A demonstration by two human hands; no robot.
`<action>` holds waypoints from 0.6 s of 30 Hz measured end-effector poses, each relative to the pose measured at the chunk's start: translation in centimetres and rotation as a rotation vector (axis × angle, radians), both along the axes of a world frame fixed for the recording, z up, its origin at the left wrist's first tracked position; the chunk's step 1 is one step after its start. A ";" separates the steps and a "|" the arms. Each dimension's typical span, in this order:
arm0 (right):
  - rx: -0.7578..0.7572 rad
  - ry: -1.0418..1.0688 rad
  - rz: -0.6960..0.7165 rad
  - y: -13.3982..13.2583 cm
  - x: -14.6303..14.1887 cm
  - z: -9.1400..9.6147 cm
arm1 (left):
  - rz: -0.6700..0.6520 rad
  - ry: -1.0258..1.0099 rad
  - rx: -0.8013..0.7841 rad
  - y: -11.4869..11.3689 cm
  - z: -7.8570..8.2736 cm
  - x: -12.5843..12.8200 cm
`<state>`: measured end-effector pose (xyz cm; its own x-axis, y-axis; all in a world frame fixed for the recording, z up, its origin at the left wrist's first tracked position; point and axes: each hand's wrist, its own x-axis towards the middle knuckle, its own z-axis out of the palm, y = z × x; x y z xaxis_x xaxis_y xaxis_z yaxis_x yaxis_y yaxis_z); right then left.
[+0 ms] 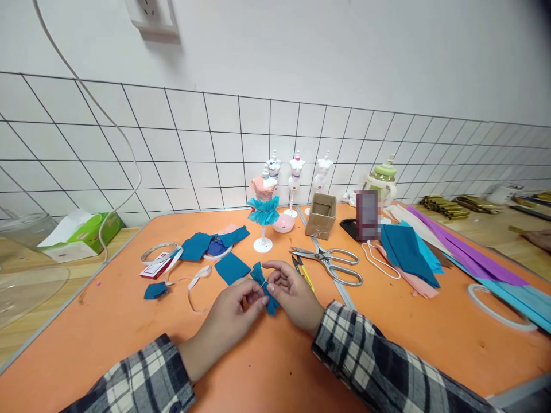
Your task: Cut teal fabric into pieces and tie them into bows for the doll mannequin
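My left hand (pixel 235 314) and my right hand (pixel 297 295) meet above the front middle of the orange table. Between their fingertips is a small teal piece of crepe paper (pixel 271 306), pinched narrow at its middle and flared at both ends. A thin pale strand (pixel 264 283) crosses its waist; whether it is knotted I cannot tell. Both hands are closed on this piece. Just behind it lies a flat teal crepe paper square (pixel 232 268). Yellow-and-black thread snips (pixel 305 272) rest beside my right fingers, partly hidden by that hand.
A small dress form (pixel 263 212) in peach and turquoise ruffles stands behind my hands. White dress forms (pixel 296 172), a pink bowl (pixel 283 223) and a cardboard box (pixel 321 215) are further back. Large scissors (pixel 333 264), paper sheets (pixel 407 252) and a phone (pixel 367 215) lie right; ribbon (pixel 199 277) left.
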<state>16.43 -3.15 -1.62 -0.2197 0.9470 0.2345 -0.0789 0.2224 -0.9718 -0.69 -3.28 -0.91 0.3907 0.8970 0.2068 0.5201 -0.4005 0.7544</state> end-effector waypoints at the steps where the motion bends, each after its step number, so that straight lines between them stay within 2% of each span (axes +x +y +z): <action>1: -0.015 0.018 0.003 0.0 0.0 0.0 | 0.008 -0.017 -0.021 0.1 -0.1 0.0; 4: -0.062 0.072 -0.003 0.1 0.2 0.3 | -0.002 -0.112 -0.096 0.2 0.2 0.0; 7: -0.130 0.118 0.050 0.1 0.3 0.6 | -0.032 -0.161 -0.070 0.2 0.6 0.0; 9: -0.170 0.152 0.090 0.1 0.4 0.8 | -0.003 -0.143 -0.052 0.3 0.6 -0.1; 13: -0.180 0.199 0.073 0.1 0.5 0.9 | 0.022 -0.185 -0.109 0.9 0.2 -0.3; 18: -0.213 0.170 0.107 0.1 0.6 0.8 | -0.038 -0.226 -0.163 0.8 0.1 -0.1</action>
<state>17.03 -3.06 -0.78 -0.2959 0.9523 0.0744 -0.2562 -0.0041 -0.9666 -0.82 -2.48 -0.77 0.3852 0.9110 0.1471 0.3182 -0.2808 0.9055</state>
